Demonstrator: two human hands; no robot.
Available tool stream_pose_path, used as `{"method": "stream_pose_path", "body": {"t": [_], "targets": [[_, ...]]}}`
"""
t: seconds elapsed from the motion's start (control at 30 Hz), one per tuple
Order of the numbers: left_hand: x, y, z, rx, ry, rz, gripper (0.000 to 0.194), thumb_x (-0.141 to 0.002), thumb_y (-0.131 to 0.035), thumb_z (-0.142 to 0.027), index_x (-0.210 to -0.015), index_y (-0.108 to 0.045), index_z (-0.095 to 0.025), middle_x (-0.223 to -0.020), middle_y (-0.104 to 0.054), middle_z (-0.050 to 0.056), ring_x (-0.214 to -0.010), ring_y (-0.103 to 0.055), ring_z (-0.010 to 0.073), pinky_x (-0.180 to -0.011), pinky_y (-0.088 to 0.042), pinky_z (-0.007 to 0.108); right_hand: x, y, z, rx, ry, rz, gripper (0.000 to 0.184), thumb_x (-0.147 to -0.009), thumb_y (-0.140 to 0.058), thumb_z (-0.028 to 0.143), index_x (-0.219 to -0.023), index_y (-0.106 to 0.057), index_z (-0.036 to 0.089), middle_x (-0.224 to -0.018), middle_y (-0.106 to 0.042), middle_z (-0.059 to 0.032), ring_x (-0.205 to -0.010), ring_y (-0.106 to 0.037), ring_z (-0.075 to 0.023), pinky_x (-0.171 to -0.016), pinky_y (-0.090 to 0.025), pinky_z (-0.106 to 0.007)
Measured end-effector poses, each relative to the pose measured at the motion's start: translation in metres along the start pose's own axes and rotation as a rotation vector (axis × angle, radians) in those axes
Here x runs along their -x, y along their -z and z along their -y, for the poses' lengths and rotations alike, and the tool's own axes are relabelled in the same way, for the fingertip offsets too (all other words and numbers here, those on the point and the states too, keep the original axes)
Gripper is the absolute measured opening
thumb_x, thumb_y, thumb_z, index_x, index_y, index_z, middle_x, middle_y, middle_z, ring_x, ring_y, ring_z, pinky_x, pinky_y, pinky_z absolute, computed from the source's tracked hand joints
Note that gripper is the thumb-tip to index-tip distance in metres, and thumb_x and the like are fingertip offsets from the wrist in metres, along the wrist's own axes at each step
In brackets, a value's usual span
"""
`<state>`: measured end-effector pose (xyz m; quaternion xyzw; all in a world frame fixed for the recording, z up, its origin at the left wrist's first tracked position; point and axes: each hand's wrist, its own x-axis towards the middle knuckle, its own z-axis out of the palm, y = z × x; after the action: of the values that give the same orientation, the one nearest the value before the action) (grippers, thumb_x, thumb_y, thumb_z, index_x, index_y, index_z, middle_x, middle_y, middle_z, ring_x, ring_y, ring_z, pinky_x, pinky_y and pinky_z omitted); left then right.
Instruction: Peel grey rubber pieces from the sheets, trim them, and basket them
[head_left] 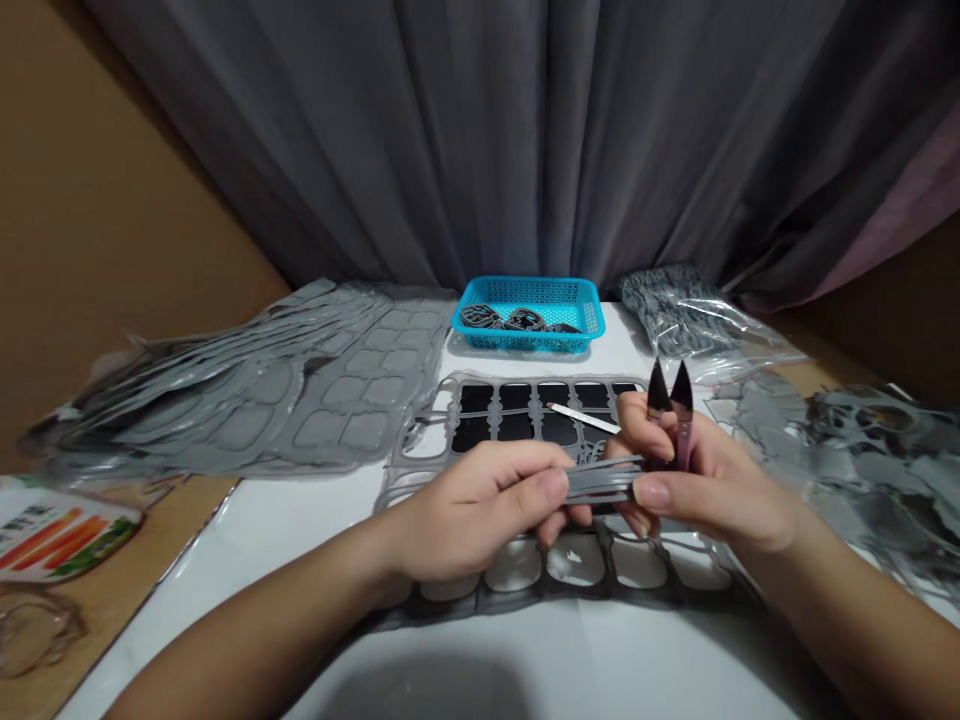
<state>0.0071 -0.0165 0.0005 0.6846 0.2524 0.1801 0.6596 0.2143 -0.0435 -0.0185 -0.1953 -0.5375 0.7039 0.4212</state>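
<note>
Left hand [480, 505] and right hand [720, 485] pinch gray strips [601, 487] above a near, center windowed sheet [540, 599], snips [682, 395] in the right, loose patterned pieces [525, 320] apparently finished in the far blue basket [525, 293], stacked sheets [251, 400] at left seemingly untouched.

We have a curtain [487, 140] behind the far edge of the surface [225, 560]. At the middle of that edge stands the basket [529, 342], with a few pieces [525, 319] inside. A bag [694, 310] lies to its right, by the far right corner; to its left, a stack [225, 350] covers the far left corner and reaches past the left edge. Scraps [892, 450] spread along the right edge, in front of the bag. A packet [64, 530] lies beyond the left edge, in front of the stack. Before the basket, mid-surface, lies the sheet [540, 600], a stick [585, 416] on its far half. Over the sheet, strips [604, 482] sit between our left hand [495, 500] and right hand [712, 470], with clippers [681, 400] in the right.
</note>
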Motion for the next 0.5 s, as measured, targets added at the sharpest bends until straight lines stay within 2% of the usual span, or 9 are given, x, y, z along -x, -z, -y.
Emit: {"method": "stream_pose_path", "body": {"t": [0.13, 0.23, 0.3, 0.37, 0.43, 0.5], "targets": [[0.003, -0.006, 0.004, 0.055, -0.099, -0.056, 0.04, -0.09, -0.045, -0.049, -0.079, -0.056, -0.013, -0.07, -0.053, 0.002, -0.058, -0.044, 0.0095, -0.052, -0.036, 0.019, 0.0, -0.006, -0.002, 0.005, 0.013, -0.032, 0.036, -0.083, -0.062, 0.026, -0.074, -0.027, 0.023, -0.064, -0.057, 0.0032, -0.055, -0.049, -0.0088, -0.05, -0.038, -0.02], [0.003, -0.008, 0.003, 0.007, -0.165, -0.085, 0.038, -0.09, -0.045, -0.049, -0.075, -0.053, -0.014, -0.068, -0.052, 0.001, -0.056, -0.043, 0.0089, -0.052, -0.036, 0.019, 0.0, -0.007, -0.003, 0.127, 0.018, -0.052, 0.036, -0.083, -0.061, 0.036, -0.075, -0.029, 0.023, -0.073, -0.058, -0.0001, -0.066, -0.054, -0.0132, -0.059, -0.042, -0.026], [0.003, -0.008, 0.001, -0.077, -0.218, -0.139, 0.038, -0.09, -0.045, -0.048, -0.073, -0.051, -0.015, -0.066, -0.051, 0.0, -0.056, -0.042, 0.0087, -0.053, -0.036, 0.019, 0.0, -0.006, -0.001, 0.306, 0.097, -0.133, 0.037, -0.083, -0.054, 0.052, -0.076, -0.034, 0.022, -0.082, -0.057, -0.0038, -0.076, -0.055, -0.0172, -0.065, -0.043, -0.031], [0.003, -0.007, -0.001, -0.163, -0.256, -0.176, 0.038, -0.091, -0.043, -0.046, -0.072, -0.051, -0.015, -0.065, -0.05, 0.0, -0.057, -0.043, 0.0096, -0.055, -0.036, 0.02, 0.002, -0.003, 0.003, 0.51, 0.218, -0.254, 0.046, -0.083, -0.037, 0.068, -0.076, -0.038, 0.022, -0.086, -0.054, -0.0058, -0.078, -0.052, -0.0189, -0.066, -0.042, -0.033], [0.003, -0.007, -0.002, -0.232, -0.279, -0.186, 0.038, -0.092, -0.04, -0.046, -0.072, -0.051, -0.015, -0.065, -0.051, 0.0, -0.058, -0.045, 0.0107, -0.056, -0.037, 0.021, 0.006, -0.002, 0.008, 0.722, 0.306, -0.335, 0.053, -0.084, -0.021, 0.071, -0.074, -0.04, 0.022, -0.08, -0.051, -0.0045, -0.072, -0.048, -0.0176, -0.062, -0.039, -0.032], [0.004, -0.007, -0.002, -0.281, -0.307, -0.183, 0.037, -0.093, -0.039, -0.045, -0.073, -0.051, -0.016, -0.065, -0.052, 0.0, -0.058, -0.046, 0.011, -0.058, -0.038, 0.022, 0.012, -0.002, 0.014, 0.96, 0.331, -0.324, 0.054, -0.087, -0.014, 0.066, -0.072, -0.041, 0.021, -0.068, -0.045, -0.0019, -0.062, -0.042, -0.0152, -0.056, -0.034, -0.031]]}}
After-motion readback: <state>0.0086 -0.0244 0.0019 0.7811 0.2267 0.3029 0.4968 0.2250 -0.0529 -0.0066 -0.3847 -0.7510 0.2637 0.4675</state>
